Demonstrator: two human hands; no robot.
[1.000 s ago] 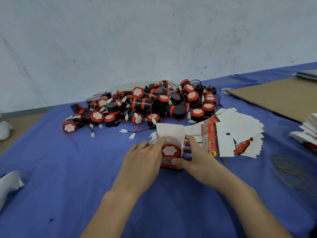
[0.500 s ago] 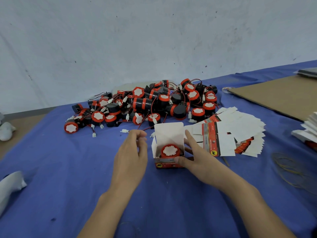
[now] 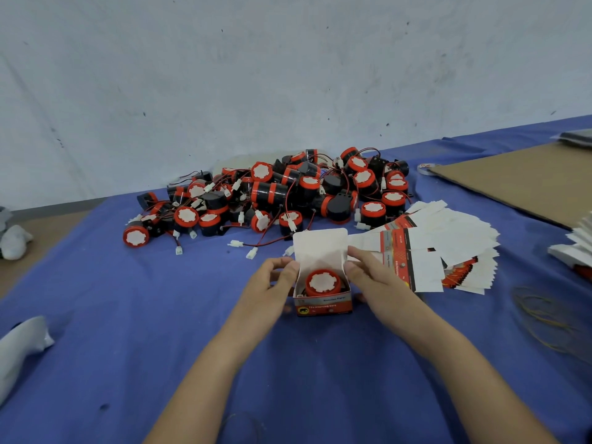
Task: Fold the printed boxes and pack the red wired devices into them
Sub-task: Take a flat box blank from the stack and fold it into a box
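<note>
On the blue bench (image 3: 128, 315), a pile of red wired devices (image 3: 272, 193) lies at the back, near the wall. Nearer, the left grip (image 3: 267, 283) pinches the left wall of an upright printed box (image 3: 323, 305), whose white lid flap stands open. One red device (image 3: 322, 282) sits inside, white face up. The right grip (image 3: 376, 282) clasps the box's right wall. Just right of it, flat printed boxes (image 3: 455, 248) lie fanned out, and rubber bands (image 3: 541, 315) lie beyond.
</note>
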